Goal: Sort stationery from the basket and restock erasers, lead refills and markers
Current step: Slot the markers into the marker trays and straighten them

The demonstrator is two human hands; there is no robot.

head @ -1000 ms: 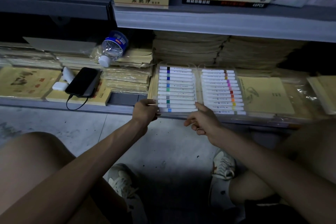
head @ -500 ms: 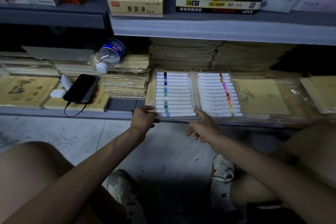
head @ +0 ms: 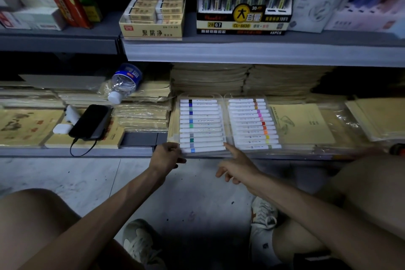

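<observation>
There were two marker trays: the left tray (head: 200, 96) held twelve markers (head: 203, 125) and the right tray (head: 246, 95) twelve more. There was one water bottle (head: 123, 82), one phone (head: 91, 121), one box of erasers (head: 151, 33) and one display box of lead refills (head: 243, 18). Two hands showed, the left hand (head: 165, 158) and the right hand (head: 238, 166), and two shoes (head: 140, 245).

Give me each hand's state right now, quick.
Left hand: closed, pinching the near left corner of the clear marker case.
Right hand: open, index finger stretched to the case's near edge, holding nothing.
</observation>
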